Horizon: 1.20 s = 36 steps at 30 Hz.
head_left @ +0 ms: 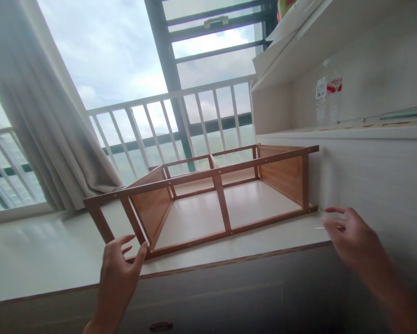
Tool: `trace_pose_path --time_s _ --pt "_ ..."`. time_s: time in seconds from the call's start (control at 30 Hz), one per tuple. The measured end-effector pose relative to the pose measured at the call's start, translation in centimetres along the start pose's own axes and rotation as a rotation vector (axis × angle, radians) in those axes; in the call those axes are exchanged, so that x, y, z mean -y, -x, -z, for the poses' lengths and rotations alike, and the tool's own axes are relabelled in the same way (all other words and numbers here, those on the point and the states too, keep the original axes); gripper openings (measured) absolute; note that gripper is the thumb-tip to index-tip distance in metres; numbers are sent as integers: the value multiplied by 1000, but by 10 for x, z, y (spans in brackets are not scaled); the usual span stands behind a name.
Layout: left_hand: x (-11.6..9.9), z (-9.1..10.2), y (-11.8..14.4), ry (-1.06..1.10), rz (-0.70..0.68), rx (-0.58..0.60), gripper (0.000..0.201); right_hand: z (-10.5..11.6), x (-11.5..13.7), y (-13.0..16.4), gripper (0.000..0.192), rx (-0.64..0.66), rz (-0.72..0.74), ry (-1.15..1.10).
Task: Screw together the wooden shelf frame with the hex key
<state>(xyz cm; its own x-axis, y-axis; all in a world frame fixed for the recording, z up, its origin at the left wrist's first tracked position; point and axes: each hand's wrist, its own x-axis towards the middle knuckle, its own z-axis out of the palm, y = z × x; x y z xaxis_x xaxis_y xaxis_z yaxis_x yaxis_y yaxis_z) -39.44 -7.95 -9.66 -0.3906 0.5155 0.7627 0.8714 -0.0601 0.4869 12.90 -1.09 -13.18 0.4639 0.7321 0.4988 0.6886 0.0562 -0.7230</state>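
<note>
Left hand [120, 269] reaches up, fingers spread loose, thumb and fingertips touching the near left corner of the wooden rack frame [208, 195], not gripping it. Right hand [351, 239] is blurred, near the frame's right end; something thin at its fingertips, can't tell if pinched. Frame lies on the white sill top [55, 255] w/ curtain [37, 116] to the left, window railing [166, 116] behind, white shelf unit [351, 93] hard against its right.

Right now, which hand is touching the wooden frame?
The left hand. Its fingers rest at the near left corner of the wooden frame, while the right hand hovers just off the frame's right end, not touching it.
</note>
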Motion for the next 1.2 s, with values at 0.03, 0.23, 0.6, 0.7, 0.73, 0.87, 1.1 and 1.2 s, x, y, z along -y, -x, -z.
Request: trace_pose_path --time_s 0.03,0.23,0.6,0.7,0.73,0.87,1.1,1.2 --pt "0 -2 -4 15 61 20 78 1 7 -20 50 17 -26 84" --pt "-22 -16 -31 -90 246 292 69 -27 33 -92 59 105 -9 241" --pt "-15 -28 -52 -193 266 275 37 -44 49 -109 48 88 -42 335" --pt "-17 -19 -47 -218 264 236 37 -39 49 -101 50 77 -31 354" --pt "-18 -14 -46 -227 264 221 37 -36 49 -98 49 73 -23 360" --pt "-23 14 -37 -251 262 175 38 -15 50 -85 48 41 12 394" --pt "-43 87 -20 -271 273 153 40 48 54 -55 47 29 55 456" --pt "-54 123 -10 -266 307 146 38 80 57 -39 47 22 48 464"
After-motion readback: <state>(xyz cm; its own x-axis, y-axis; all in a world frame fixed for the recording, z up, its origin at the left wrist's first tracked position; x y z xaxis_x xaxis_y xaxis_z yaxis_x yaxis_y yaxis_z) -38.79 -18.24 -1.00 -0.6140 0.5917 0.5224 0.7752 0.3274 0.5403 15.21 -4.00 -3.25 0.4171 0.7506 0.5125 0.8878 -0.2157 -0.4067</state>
